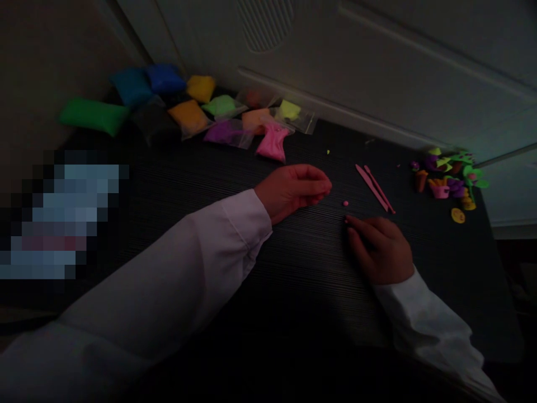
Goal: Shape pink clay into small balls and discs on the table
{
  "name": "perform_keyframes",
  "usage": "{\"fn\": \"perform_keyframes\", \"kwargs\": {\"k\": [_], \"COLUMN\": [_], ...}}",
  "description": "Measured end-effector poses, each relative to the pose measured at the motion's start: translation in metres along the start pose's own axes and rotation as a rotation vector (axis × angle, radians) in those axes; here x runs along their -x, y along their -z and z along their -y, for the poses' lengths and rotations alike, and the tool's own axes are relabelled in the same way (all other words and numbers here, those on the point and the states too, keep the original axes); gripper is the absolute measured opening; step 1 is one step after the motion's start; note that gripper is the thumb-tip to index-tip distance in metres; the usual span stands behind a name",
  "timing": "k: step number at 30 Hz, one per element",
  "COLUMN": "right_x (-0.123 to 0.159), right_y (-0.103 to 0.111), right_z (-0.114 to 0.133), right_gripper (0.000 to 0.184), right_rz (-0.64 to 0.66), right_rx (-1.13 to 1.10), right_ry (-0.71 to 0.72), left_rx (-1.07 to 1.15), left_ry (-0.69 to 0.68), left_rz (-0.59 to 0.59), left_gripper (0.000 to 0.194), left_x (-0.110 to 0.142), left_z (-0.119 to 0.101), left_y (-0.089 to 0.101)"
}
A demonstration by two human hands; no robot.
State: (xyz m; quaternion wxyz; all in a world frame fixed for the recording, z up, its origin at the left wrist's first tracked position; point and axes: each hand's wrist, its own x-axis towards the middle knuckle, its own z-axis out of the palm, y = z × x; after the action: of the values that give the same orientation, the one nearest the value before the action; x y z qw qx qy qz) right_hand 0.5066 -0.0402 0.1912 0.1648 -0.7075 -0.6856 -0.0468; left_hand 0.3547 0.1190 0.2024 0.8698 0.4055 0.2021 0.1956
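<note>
My left hand point(293, 193) hovers over the dark table with thumb and fingertips pressed together; whatever they may hold is hidden. To its right, a small pink clay ball point(345, 203) lies on the tabletop, touched by neither hand. Just below that ball is my right hand point(384, 249), its index finger reaching forward and the thumb close beneath. A tiny pale speck shows at the index fingertip, too small to name. Two pink modelling tools point(373, 188), one flat like a knife and one thin, lie side by side beyond my right hand.
Bags of coloured clay line the table's back left, among them a green pack point(94, 116) and a pink bag point(272, 141). Small finished clay figures point(439, 190) cluster at the right edge. A yellow-green crumb point(328, 151) lies behind my hands. A white panel point(377, 73) rises behind the table.
</note>
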Motion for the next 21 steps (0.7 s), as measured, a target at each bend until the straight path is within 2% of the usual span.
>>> {"fn": "perform_keyframes", "kwargs": {"k": [5, 9, 16, 21], "right_x": [0.000, -0.002, -0.005, -0.009], "right_y": [0.000, 0.001, 0.006, 0.003], "right_z": [0.001, 0.001, 0.015, 0.027], "right_gripper": [0.032, 0.030, 0.035, 0.042], "right_rz": [-0.025, -0.065, -0.301, -0.278], "right_rx": [-0.039, -0.063, -0.140, -0.132], "right_ry": [-0.055, -0.073, 0.005, 0.037], "left_rx": [-0.006, -0.011, -0.037, -0.124], "left_ry": [0.061, 0.136, 0.195, 0.222], "left_rz": [0.095, 0.175, 0.251, 0.313], "left_gripper": [0.009, 0.016, 0.036, 0.042], "left_x": [0.003, 0.004, 0.005, 0.007], "left_z": [0.001, 0.001, 0.005, 0.006], "left_y": [-0.001, -0.002, -0.007, -0.011]}}
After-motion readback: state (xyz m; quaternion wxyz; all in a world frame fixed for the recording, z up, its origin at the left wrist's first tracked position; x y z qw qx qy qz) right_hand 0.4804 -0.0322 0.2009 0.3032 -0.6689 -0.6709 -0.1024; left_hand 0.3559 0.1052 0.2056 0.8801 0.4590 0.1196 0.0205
